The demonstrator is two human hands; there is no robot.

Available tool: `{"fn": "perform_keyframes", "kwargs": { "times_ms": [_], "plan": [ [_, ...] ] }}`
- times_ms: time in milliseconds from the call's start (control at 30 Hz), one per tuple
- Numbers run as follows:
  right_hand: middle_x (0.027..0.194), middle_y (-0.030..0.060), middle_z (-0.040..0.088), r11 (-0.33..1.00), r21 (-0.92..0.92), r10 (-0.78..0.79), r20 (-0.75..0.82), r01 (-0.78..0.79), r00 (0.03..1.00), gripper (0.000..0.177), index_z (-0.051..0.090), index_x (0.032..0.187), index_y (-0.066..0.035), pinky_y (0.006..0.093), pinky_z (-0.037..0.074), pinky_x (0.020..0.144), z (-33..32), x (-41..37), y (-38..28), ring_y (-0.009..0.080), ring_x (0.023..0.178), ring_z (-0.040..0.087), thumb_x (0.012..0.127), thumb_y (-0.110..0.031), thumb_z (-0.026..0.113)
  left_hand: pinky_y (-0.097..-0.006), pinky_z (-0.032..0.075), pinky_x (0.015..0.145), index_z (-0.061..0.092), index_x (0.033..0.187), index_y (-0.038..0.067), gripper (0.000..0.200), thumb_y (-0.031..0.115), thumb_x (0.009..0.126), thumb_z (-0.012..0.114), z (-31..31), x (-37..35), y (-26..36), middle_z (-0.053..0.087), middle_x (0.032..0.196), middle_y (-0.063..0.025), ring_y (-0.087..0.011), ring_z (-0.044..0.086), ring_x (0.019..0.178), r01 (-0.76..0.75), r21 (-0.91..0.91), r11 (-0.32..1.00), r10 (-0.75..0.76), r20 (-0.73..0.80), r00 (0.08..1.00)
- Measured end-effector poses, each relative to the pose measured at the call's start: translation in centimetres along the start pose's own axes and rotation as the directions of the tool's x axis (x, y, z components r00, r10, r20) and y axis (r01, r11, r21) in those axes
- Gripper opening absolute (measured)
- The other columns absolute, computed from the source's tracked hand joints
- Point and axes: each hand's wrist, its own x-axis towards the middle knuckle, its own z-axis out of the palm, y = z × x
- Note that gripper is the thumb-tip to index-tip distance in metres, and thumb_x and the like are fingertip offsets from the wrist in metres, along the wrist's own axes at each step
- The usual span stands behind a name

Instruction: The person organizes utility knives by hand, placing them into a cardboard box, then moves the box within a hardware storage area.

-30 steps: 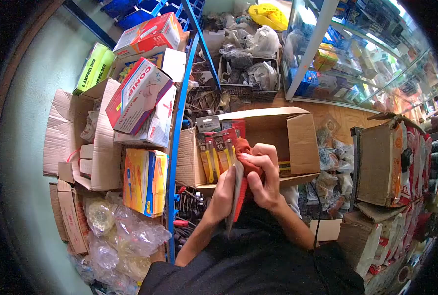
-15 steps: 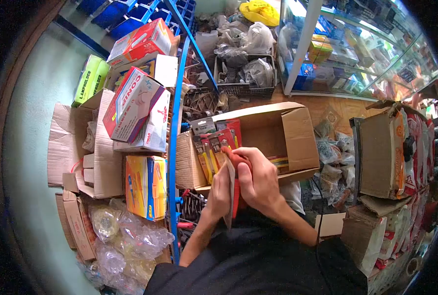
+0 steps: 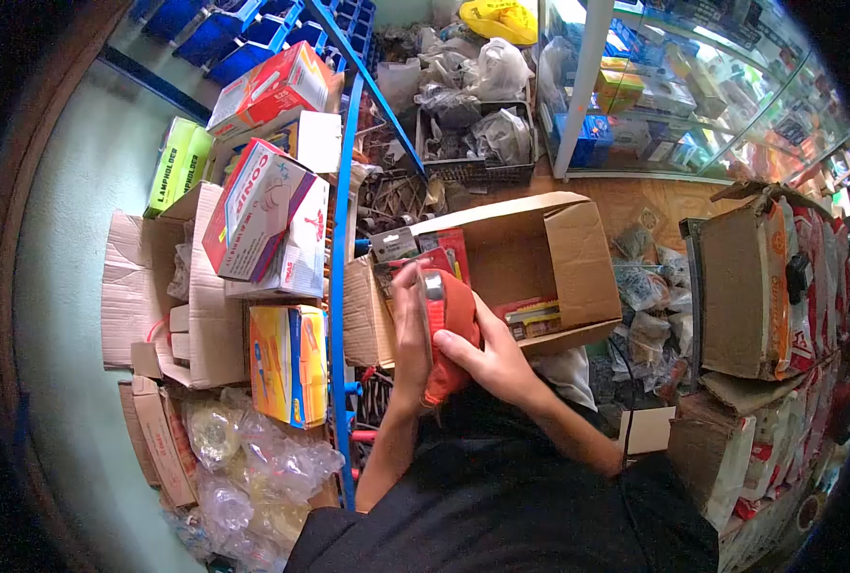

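Both my hands are together over the near left part of an open cardboard box (image 3: 578,272). My left hand (image 3: 408,334) is closed on the left side of a flat carded pack (image 3: 434,286), with a grey and red face showing at its top. My right hand (image 3: 487,358) grips a crumpled orange-red cloth (image 3: 456,320) pressed against the pack, covering much of it. Behind my fingers, red carded packs (image 3: 452,246) stand in the box's left end. More yellow-and-red packs (image 3: 532,315) lie at its near right side.
A blue metal frame (image 3: 339,286) runs along the left. Beyond it are cartons, including a yellow box (image 3: 288,365), and clear plastic bags (image 3: 253,468). A crate of bags (image 3: 478,172) stands behind, a glass cabinet (image 3: 692,95) at back right, and cardboard boxes (image 3: 745,296) at right.
The pack, seen nearly edge-on before, has turned and now sits mostly behind the cloth. My left hand has risen along its side; my right hand with the cloth has shifted slightly down.
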Motion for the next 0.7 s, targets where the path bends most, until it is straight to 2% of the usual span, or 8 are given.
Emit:
{"fn": "perform_keyframes", "kwargs": {
  "times_ms": [100,200,333,433,500,600,633,700],
  "plan": [
    [0.136,0.0226,0.057,0.979,-0.135,-0.168,-0.124,0.151,0.978,0.072,0.039,0.148,0.001,0.0373,0.041,0.108,0.3,0.0,1.0,0.0275,0.126,0.056,0.089,-0.023,0.072,-0.0346,0.041,0.106,0.049,0.137,0.003,0.055,0.047,0.108,0.032,0.6,-0.4,-0.6,0.055,0.130,-0.0098,-0.0185,0.054,0.120,0.057,-0.065,0.996,-0.056,0.012,0.998],
    [0.132,0.0250,0.060,0.926,-0.352,-0.187,-0.123,0.134,0.975,0.071,0.040,0.147,0.000,0.0373,0.047,0.103,0.0,-0.1,-1.7,0.0319,0.120,0.062,0.088,-0.023,0.072,-0.0377,0.044,0.107,0.046,0.142,0.004,0.065,0.056,0.106,0.028,0.3,-1.7,-0.5,0.054,0.136,-0.0111,-0.0229,0.054,0.124,0.373,-0.490,0.788,-0.315,0.200,0.928],
    [0.125,0.0232,0.064,0.865,-0.469,-0.278,-0.157,0.176,0.948,0.067,0.048,0.143,-0.001,0.0390,0.050,0.098,-0.1,0.4,-1.8,0.0357,0.109,0.066,0.085,-0.019,0.074,-0.0419,0.045,0.108,0.028,0.155,0.007,0.079,0.066,0.102,0.022,0.6,-2.6,1.8,0.046,0.147,-0.0130,-0.0261,0.052,0.130,0.346,-0.670,0.657,-0.215,0.274,0.938],
    [0.129,0.0234,0.061,0.792,-0.586,-0.297,-0.125,0.171,0.947,0.064,0.051,0.142,-0.004,0.0407,0.047,0.102,0.8,0.2,-1.9,0.0358,0.112,0.062,0.083,-0.017,0.074,-0.0404,0.035,0.115,0.022,0.158,0.011,0.073,0.061,0.104,0.025,1.8,-2.9,2.0,0.042,0.152,-0.0127,-0.0244,0.045,0.136,0.175,-0.536,0.826,-0.137,0.111,0.984],
    [0.135,0.0224,0.057,0.691,-0.647,-0.417,0.009,0.323,0.909,0.064,0.052,0.141,-0.005,0.0423,0.045,0.104,1.1,-0.2,-1.0,0.0361,0.117,0.058,0.082,-0.015,0.073,-0.0374,0.032,0.115,0.025,0.158,0.014,0.067,0.056,0.105,0.029,1.5,-2.1,2.4,0.048,0.146,-0.0119,-0.0223,0.047,0.133,0.089,-0.427,0.900,-0.086,0.026,0.996],
    [0.152,0.0210,0.040,0.508,-0.668,-0.485,0.301,0.544,0.821,0.064,0.052,0.141,-0.007,0.0497,0.036,0.113,1.8,-1.1,0.7,0.0443,0.134,0.042,0.081,-0.015,0.073,-0.0360,0.046,0.102,0.037,0.151,0.014,0.061,0.055,0.106,0.031,-2.9,-0.2,0.3,0.062,0.121,-0.0082,-0.0208,0.060,0.107,0.198,-0.635,0.747,-0.115,0.169,0.979],
    [0.155,0.0212,0.037,0.486,-0.685,-0.461,0.326,0.543,0.825,0.066,0.048,0.144,-0.007,0.0514,0.031,0.116,1.9,-1.1,0.7,0.0460,0.138,0.038,0.083,-0.018,0.071,-0.0371,0.048,0.100,0.041,0.148,0.012,0.060,0.055,0.106,0.031,-2.2,0.1,1.7,0.063,0.121,-0.0084,-0.0211,0.062,0.107,0.140,-0.583,0.800,-0.142,0.044,0.989],
    [0.158,0.0213,0.031,0.512,-0.690,-0.437,0.304,0.512,0.846,0.070,0.042,0.149,-0.007,0.0536,0.025,0.119,2.0,-0.8,0.6,0.0481,0.142,0.031,0.086,-0.022,0.068,-0.0381,0.043,0.107,0.042,0.146,0.013,0.066,0.061,0.104,0.029,-1.6,-1.0,2.5,0.057,0.133,-0.0082,-0.0222,0.057,0.120,0.197,-0.478,0.856,-0.188,0.068,0.980]
  ]
}}
